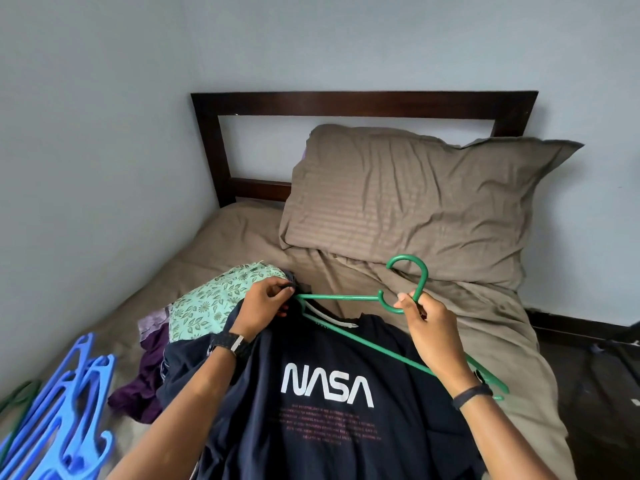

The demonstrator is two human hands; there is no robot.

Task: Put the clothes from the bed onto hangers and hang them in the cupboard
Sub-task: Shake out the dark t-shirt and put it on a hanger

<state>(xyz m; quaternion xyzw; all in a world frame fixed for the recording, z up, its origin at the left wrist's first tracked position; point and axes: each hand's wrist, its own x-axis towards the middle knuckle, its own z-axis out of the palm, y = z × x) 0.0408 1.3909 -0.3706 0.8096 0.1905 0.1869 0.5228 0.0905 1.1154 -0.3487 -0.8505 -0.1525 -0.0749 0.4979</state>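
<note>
Both arms reach forward, forearms bare. Left hand (265, 301) knuckles up, fingers curled, thumb and fingertips pinched together at its far side; dark watch on that wrist. Right hand (427, 329) raised, back to camera, thumb and fingers pinched just above the knuckles; dark band on the wrist.

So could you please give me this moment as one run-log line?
step: hangering shirt | left hand: pinches shirt collar | right hand: grips green hanger neck | hanger: above shirt | pile: on bed

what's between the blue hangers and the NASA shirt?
Head view: a purple garment heaped on the bedsheet between the blue hangers and NASA shirt.
</note>
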